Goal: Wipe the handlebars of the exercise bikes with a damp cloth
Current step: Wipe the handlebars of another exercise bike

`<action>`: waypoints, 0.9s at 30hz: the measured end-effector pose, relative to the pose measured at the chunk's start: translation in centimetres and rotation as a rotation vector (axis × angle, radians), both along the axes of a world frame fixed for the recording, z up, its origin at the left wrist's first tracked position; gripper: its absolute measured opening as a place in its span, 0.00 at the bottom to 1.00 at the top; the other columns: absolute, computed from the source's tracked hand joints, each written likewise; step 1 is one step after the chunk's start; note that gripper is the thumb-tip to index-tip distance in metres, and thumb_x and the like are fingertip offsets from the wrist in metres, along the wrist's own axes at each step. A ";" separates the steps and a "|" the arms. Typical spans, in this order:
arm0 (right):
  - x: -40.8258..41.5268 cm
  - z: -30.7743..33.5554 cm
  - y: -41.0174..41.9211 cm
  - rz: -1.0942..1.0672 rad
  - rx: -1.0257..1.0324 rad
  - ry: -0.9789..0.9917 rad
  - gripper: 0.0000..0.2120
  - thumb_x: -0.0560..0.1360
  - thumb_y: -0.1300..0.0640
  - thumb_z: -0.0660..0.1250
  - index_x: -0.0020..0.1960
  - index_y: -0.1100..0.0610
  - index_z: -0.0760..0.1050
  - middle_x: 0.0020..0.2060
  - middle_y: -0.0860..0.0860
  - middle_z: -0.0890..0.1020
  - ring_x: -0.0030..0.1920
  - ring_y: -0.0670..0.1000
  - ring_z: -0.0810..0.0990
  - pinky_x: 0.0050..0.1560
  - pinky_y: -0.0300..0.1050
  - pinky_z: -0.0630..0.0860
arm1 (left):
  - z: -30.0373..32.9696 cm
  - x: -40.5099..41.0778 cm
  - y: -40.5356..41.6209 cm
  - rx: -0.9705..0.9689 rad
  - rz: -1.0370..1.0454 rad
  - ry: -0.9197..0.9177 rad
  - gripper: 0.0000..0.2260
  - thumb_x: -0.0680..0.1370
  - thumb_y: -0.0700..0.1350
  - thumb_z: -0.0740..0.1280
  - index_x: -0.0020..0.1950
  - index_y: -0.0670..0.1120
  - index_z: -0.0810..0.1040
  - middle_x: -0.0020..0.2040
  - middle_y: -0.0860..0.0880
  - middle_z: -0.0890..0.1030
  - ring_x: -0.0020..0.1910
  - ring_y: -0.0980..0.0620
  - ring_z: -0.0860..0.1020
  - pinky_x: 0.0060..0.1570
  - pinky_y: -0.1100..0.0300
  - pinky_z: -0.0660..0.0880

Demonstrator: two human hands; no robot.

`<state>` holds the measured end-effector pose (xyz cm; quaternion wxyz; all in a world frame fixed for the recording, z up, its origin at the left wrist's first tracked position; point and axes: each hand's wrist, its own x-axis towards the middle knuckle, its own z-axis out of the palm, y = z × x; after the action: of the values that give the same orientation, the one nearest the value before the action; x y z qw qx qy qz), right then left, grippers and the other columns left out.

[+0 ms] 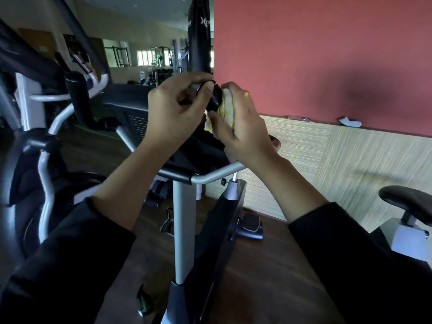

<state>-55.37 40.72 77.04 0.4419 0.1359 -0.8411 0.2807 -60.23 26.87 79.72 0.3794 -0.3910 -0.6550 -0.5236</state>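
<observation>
The wipe is under way: the right hand (243, 127) bunches a soft yellow-and-white cloth (228, 108) against the black, rounded handlebar end (216, 98), fingers curled round the cloth. The left hand (177, 113) pinches that grip to steady it. Next, probably, slide the cloth down the smooth grey tube (217, 175).

Left hand (177, 111) grips black handlebar end (216, 98); right hand (243, 122) presses yellow-white cloth (226, 108) against it.
</observation>
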 end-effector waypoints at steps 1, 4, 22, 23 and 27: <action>0.3 -0.6 0.4 0.016 -0.006 -0.012 0.24 0.78 0.49 0.63 0.70 0.57 0.62 0.56 0.54 0.73 0.47 0.50 0.76 0.40 0.41 0.73 | -0.1 0.1 0.1 0.014 0.004 -0.013 0.10 0.78 0.47 0.67 0.56 0.44 0.82 0.45 0.45 0.84 0.39 0.47 0.83 0.40 0.49 0.80; 1.2 -3.5 3.0 0.021 0.029 -0.077 0.25 0.77 0.46 0.62 0.69 0.55 0.62 0.52 0.52 0.74 0.47 0.47 0.75 0.44 0.46 0.74 | -0.3 0.5 0.3 0.035 -0.016 -0.078 0.11 0.78 0.48 0.67 0.56 0.45 0.82 0.47 0.48 0.84 0.41 0.45 0.83 0.42 0.46 0.81; 0.9 -2.3 3.5 0.146 0.033 -0.113 0.25 0.76 0.46 0.65 0.68 0.55 0.64 0.56 0.53 0.74 0.53 0.47 0.74 0.46 0.41 0.69 | -1.1 3.4 1.9 0.053 0.106 -0.235 0.16 0.77 0.48 0.67 0.64 0.44 0.78 0.58 0.48 0.81 0.51 0.52 0.81 0.53 0.55 0.80; 0.5 -1.7 3.2 0.175 0.023 -0.100 0.26 0.76 0.47 0.66 0.69 0.55 0.63 0.59 0.54 0.74 0.55 0.48 0.74 0.49 0.41 0.70 | -1.2 3.4 1.9 0.058 0.109 -0.239 0.16 0.77 0.48 0.67 0.64 0.45 0.78 0.57 0.48 0.81 0.50 0.51 0.82 0.53 0.54 0.80; 0.1 -2.1 4.2 0.323 0.037 -0.100 0.28 0.76 0.48 0.67 0.71 0.55 0.61 0.58 0.52 0.73 0.56 0.47 0.73 0.53 0.43 0.71 | -1.5 3.5 2.4 0.087 0.147 -0.236 0.16 0.78 0.47 0.68 0.65 0.45 0.77 0.56 0.46 0.82 0.48 0.48 0.82 0.53 0.50 0.80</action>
<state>-55.25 44.95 74.94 0.3460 0.2633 -0.8344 0.3387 -56.77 29.30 78.22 0.3536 -0.2609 -0.6987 -0.5646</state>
